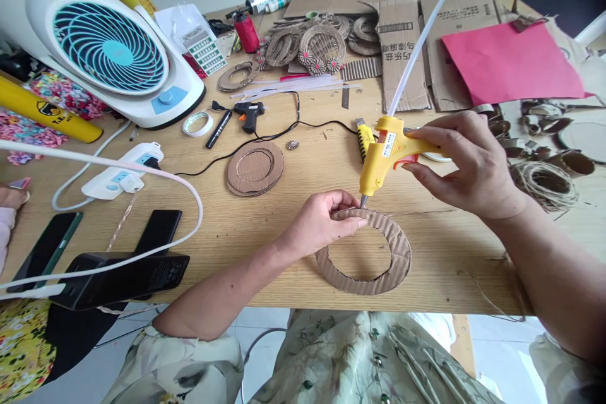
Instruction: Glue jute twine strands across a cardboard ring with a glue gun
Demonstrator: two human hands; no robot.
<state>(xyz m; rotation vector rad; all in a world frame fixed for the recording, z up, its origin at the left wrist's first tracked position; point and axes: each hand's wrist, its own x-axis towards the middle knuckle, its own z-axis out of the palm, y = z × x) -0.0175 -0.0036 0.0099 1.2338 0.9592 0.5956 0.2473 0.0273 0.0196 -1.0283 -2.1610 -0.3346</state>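
Observation:
My left hand [326, 218] pinches the upper edge of a corrugated cardboard ring [400, 259], which lies near the table's front edge. In my right hand [466, 164] is a yellow hot glue gun [386, 154], tilted with its metal nozzle down at the ring's upper rim, close to my left fingertips. Whether the nozzle touches the cardboard I cannot tell. A long translucent glue stick [416, 57] pokes out of the back of the gun. Left of my hands lies a round cardboard piece [255, 168] with a ring on it, beside a small striped cardboard rosette [293, 145].
A black glue gun [249, 115], white tape roll [197, 124] and marker [218, 129] lie farther back. A fan [113, 57], power strip [124, 170] and power bank [127, 279] stand left. Cardboard rings [322, 44], pink paper [516, 63] and twine [544, 185] lie behind and right. Another person's hand [14, 197] shows far left.

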